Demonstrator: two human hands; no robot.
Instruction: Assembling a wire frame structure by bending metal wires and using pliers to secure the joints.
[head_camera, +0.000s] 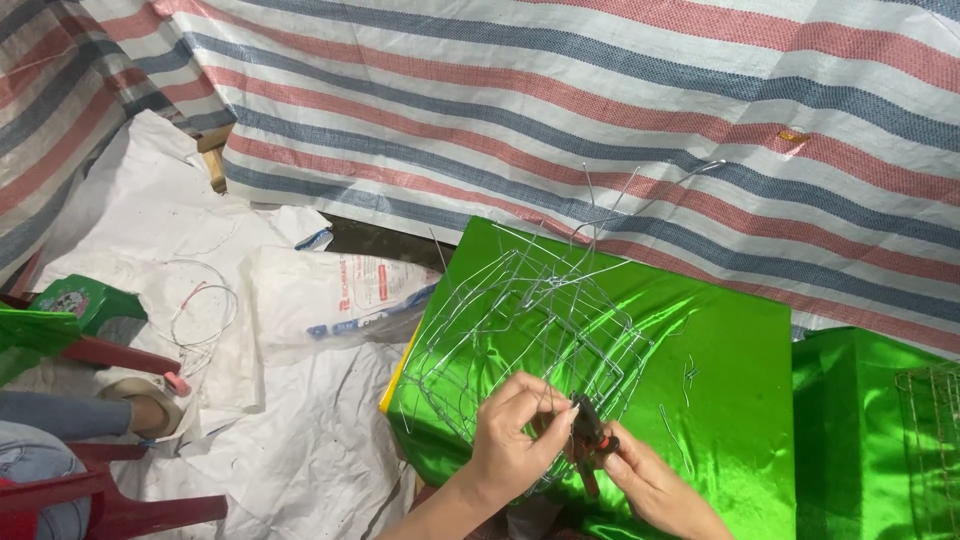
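Note:
A thin wire frame (520, 310), shaped like a rough cage, rests on a box covered in shiny green foil (720, 400). My left hand (515, 430) pinches a wire at the frame's near edge with thumb and fingers. My right hand (655, 485) grips small pliers (590, 440) with red and black handles, jaws touching the same wire beside my left fingertips. Loose wire ends stick up from the frame's far side.
A second green foil box (860, 430) with another wire frame (930, 430) sits at the right. Striped tarp (600, 100) hangs behind. White sacks (300, 420) cover the floor, with wire loops (205, 305). Another person's legs and a red stool (90, 480) are at the left.

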